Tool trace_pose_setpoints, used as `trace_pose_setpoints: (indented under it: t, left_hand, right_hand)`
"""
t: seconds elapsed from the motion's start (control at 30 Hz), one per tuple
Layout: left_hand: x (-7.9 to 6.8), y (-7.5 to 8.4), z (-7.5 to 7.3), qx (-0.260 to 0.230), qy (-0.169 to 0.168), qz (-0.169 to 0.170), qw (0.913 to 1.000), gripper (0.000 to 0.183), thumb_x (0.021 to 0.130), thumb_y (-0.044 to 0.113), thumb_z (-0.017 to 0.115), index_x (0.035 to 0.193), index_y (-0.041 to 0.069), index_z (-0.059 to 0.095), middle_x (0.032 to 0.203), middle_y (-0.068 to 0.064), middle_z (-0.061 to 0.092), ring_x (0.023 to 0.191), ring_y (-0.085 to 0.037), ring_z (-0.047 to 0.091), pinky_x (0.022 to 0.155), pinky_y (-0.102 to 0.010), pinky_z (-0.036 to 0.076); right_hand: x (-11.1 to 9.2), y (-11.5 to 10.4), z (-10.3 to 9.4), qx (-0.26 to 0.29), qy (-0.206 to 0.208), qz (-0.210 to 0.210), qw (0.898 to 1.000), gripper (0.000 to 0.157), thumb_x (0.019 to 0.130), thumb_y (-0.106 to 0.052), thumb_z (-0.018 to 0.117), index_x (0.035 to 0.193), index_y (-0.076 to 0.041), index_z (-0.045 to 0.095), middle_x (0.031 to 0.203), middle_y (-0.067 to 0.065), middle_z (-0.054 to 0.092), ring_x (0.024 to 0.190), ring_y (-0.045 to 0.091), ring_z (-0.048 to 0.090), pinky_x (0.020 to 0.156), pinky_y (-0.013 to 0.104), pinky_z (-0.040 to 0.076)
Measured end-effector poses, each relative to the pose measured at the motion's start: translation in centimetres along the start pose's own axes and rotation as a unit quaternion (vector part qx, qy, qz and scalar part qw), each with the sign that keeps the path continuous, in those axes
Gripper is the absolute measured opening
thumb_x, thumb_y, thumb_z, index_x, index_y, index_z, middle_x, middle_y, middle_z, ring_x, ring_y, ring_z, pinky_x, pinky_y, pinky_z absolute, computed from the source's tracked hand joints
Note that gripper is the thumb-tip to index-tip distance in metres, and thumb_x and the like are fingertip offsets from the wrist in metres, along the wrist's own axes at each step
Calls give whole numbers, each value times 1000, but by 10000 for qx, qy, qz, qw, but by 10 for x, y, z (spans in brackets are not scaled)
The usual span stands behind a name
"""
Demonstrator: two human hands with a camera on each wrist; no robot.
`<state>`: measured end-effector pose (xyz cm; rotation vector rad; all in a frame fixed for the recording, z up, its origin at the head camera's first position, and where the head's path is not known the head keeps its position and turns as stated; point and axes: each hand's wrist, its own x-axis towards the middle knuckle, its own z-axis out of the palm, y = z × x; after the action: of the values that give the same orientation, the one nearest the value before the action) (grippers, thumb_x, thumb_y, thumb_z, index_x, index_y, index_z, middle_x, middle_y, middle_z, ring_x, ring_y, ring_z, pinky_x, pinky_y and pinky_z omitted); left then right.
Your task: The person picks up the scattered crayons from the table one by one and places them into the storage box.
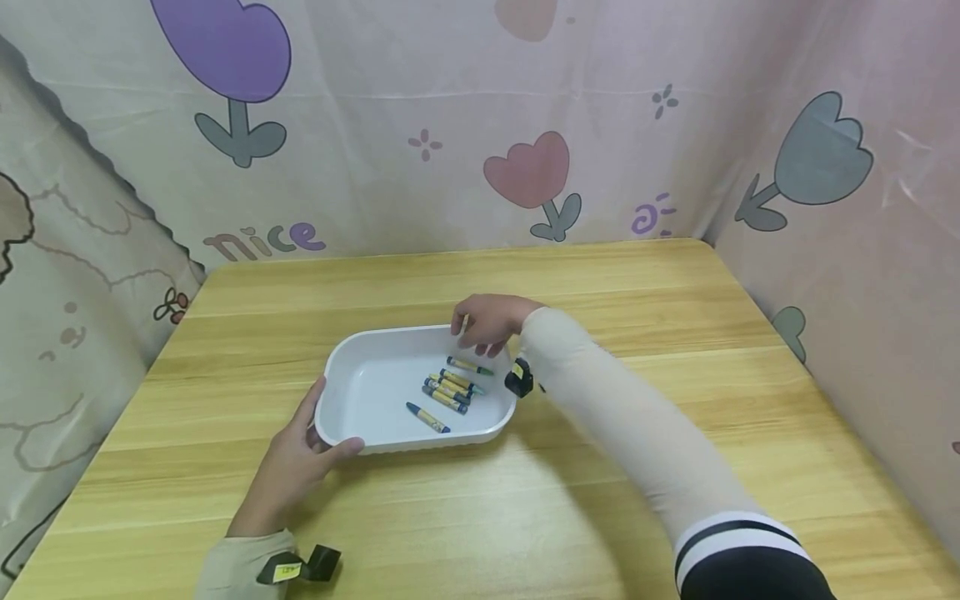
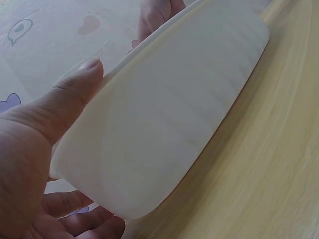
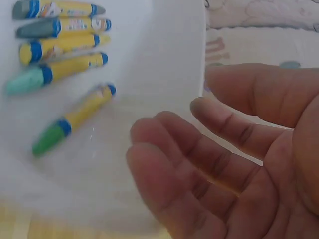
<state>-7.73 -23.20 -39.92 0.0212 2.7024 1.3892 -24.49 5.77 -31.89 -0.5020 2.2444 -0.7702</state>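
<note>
A white rectangular plastic tray (image 1: pixel 367 392) with rounded corners sits on the table. My left hand (image 1: pixel 296 454) grips its near left corner, the thumb (image 2: pixel 75 92) on the rim and the other fingers around the outer wall. Several crayons (image 1: pixel 447 390) in yellow wrappers with blue bands lie side by side in the tray's right half. Apart from them, a dark-tipped crayon (image 1: pixel 428 417) lies nearer the front and a green crayon (image 3: pixel 75 119) farther back. My right hand (image 1: pixel 491 321) hovers over the far right part of the rim, fingers loosely bent with nothing between them.
The wooden table (image 1: pixel 480 517) extends around the tray on all sides. A patterned curtain (image 1: pixel 360 167) with printed flowers hangs along its back and sides. A black wrist device (image 1: pixel 519 377) overlaps the tray's right rim in the head view.
</note>
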Motion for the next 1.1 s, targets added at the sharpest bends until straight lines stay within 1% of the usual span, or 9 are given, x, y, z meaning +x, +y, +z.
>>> trace_pose_setpoints:
  t: [0.17, 0.27, 0.37, 0.5, 0.67, 0.73, 0.9, 1.0, 1.1]
  left_hand:
    - [-3, -1, 0, 26, -9, -58, 10000, 109, 83, 35, 78, 157, 17, 1, 156, -28, 15, 130, -49, 39, 94, -42, 49]
    - [-5, -1, 0, -51, -34, -124, 9999, 108, 83, 34, 78, 158, 18, 1, 156, -28, 15, 130, -48, 39, 89, -38, 54]
    - [-4, 0, 0, -119, -46, -167, 9998, 108, 83, 34, 78, 158, 21, 1, 155, -29, 15, 129, -49, 39, 84, -36, 57]
    - [-3, 2, 1, -99, -47, -201, 9997, 109, 83, 35, 78, 157, 22, 0, 155, -30, 14, 129, -49, 39, 83, -38, 58]
    - [0, 3, 1, -139, -74, -170, 9997, 109, 83, 34, 78, 157, 22, 0, 156, -29, 13, 130, -49, 39, 81, -35, 58]
    - [1, 3, 1, -136, -64, -106, 9998, 108, 83, 34, 78, 158, 21, 0, 156, -28, 13, 130, -48, 38, 84, -36, 57]
    - [2, 3, 2, -84, -48, -45, 9999, 108, 83, 33, 78, 157, 19, 0, 157, -27, 13, 131, -48, 37, 93, -41, 51]
    - [1, 2, 1, -97, -64, -87, 9999, 109, 83, 33, 78, 157, 19, 0, 157, -27, 13, 131, -48, 37, 93, -41, 51]
    - [0, 1, 0, -120, -71, -104, 9998, 109, 83, 33, 78, 157, 20, 0, 157, -27, 14, 131, -48, 38, 91, -40, 53]
  right_hand:
    - [-9, 14, -9, 125, 239, -202, 9994, 27, 95, -16, 63, 119, -5, 59, 112, 17, 62, 87, 24, 65, 69, 29, 60]
    - [-15, 23, -14, 189, 388, -315, 9986, 24, 96, -15, 62, 117, -5, 58, 111, 19, 63, 85, 25, 64, 69, 31, 60]
    - [-20, 35, -20, 247, 550, -308, 9977, 25, 96, -15, 62, 117, -3, 57, 105, 18, 62, 83, 28, 64, 69, 33, 61]
    - [-26, 54, -26, 319, 578, -116, 9978, 30, 95, -12, 60, 121, 1, 54, 97, 16, 60, 78, 26, 62, 71, 36, 61]
    - [-32, 79, -28, 250, 500, 213, 9982, 34, 94, -11, 59, 124, 2, 51, 73, 9, 56, 59, 16, 52, 63, 31, 57]
    - [-33, 89, -28, 175, 489, 368, 9980, 33, 94, -11, 60, 123, 1, 51, 69, 7, 55, 56, 15, 48, 60, 30, 54]
    - [-35, 104, -24, 235, 426, 701, 9964, 33, 87, -4, 67, 118, -2, 54, 81, 9, 60, 63, 16, 53, 61, 29, 53]
    - [-36, 109, -22, 245, 424, 769, 9958, 38, 81, 0, 73, 114, -3, 56, 89, 10, 61, 68, 17, 54, 61, 27, 52]
    - [-36, 112, -20, 185, 471, 789, 9956, 36, 78, 2, 75, 110, -3, 60, 94, 10, 61, 73, 19, 56, 62, 26, 52]
